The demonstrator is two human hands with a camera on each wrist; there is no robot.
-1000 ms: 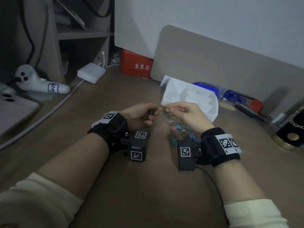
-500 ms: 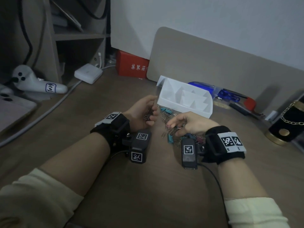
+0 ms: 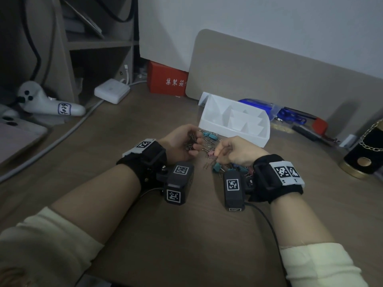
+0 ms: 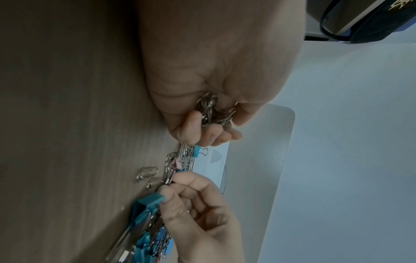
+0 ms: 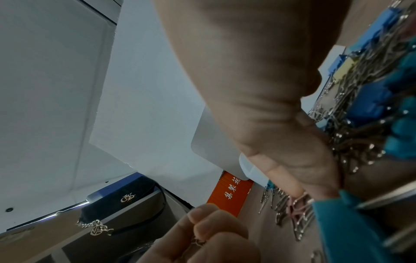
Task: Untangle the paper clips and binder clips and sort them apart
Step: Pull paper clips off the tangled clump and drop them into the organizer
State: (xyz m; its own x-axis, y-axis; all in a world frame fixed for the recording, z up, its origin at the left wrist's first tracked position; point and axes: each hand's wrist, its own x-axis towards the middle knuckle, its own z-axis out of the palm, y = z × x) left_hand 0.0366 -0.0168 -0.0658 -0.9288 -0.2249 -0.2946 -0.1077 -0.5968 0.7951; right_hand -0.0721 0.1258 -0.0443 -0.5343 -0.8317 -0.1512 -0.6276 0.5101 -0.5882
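Observation:
A tangled pile of silver paper clips (image 3: 208,141) and teal, blue and pink binder clips (image 3: 217,167) lies on the brown desk between my hands. My left hand (image 3: 194,142) is curled round a bunch of silver paper clips (image 4: 212,110), held just above the desk. My right hand (image 3: 217,152) reaches down into the pile, thumb and forefinger pinching a paper clip (image 4: 169,179) beside a pink binder clip (image 5: 298,207). More binder clips lie under my right palm, partly hidden. A white divided tray (image 3: 260,139) stands just behind the pile.
A red box (image 3: 167,81) and a beige board (image 3: 269,75) stand at the back. A white adapter (image 3: 112,91) with its cable and a white controller (image 3: 49,104) lie at the left. Pens and blue scissors (image 3: 290,119) and a black-and-gold jar (image 3: 366,156) are at the right.
My right hand has dropped from beside my left hand's fingers down onto the pile and pinched a clip there. My left hand still holds its bunch, hardly moved.

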